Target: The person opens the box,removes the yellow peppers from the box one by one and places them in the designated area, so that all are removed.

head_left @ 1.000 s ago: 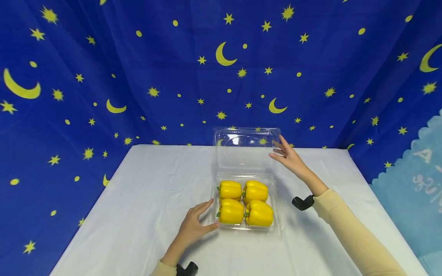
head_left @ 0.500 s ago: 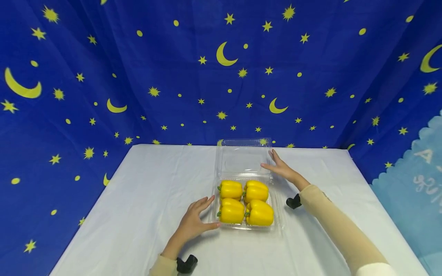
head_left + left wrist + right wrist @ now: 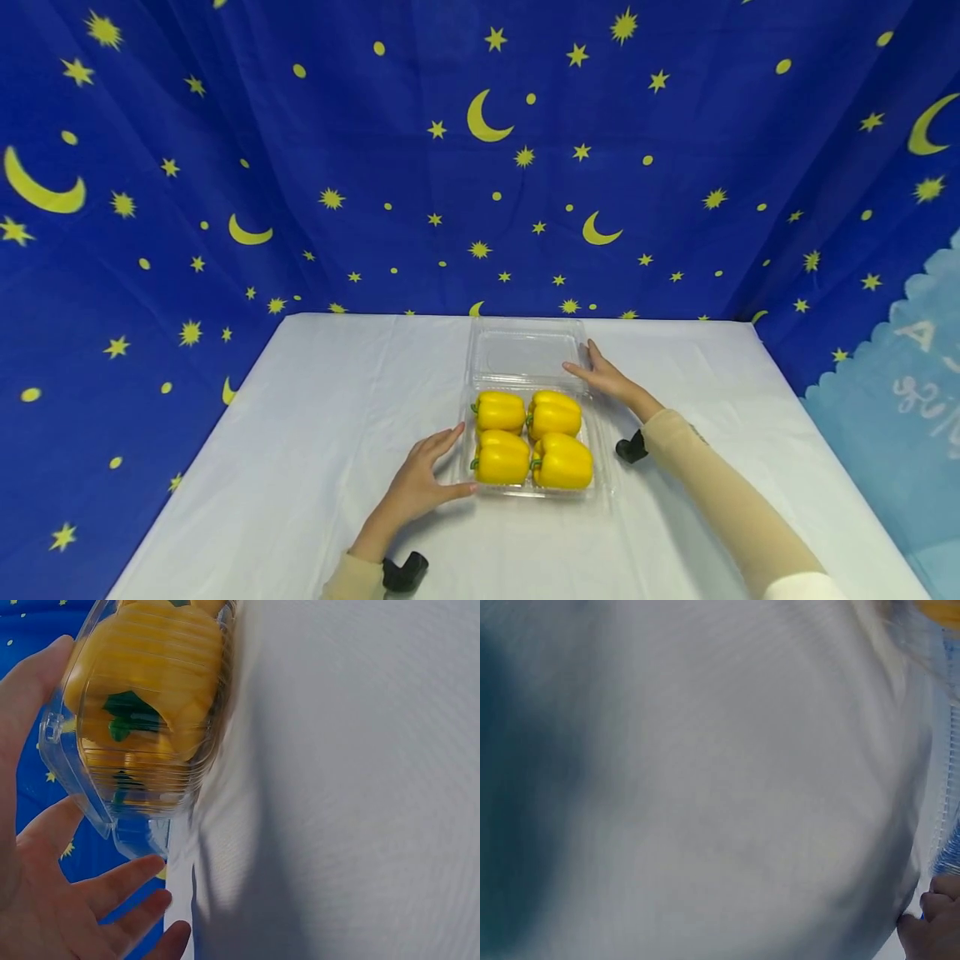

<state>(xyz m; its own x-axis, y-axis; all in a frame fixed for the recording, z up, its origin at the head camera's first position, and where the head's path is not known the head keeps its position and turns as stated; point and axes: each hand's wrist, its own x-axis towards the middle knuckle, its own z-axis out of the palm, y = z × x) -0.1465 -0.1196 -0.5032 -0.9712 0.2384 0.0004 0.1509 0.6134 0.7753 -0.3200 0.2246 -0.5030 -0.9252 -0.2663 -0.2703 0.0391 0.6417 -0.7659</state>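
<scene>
Lid (image 3: pixel 528 354) back, mid-frame! Left hand (image 3: pixel 422 483) at box (image 3: pixel 525 492), right hand (image 3: pixel 611 381) at lid, both fingers-apart; opening seems nearly done, gentle release wanted next.

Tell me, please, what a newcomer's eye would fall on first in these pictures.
The four yellow peppers likely come first, set two by two in the clear container, its lid open behind them. Next comes the starry blue backdrop beyond the white table. The left hand is by the container's left side, the right hand by the lid's right edge.
</scene>
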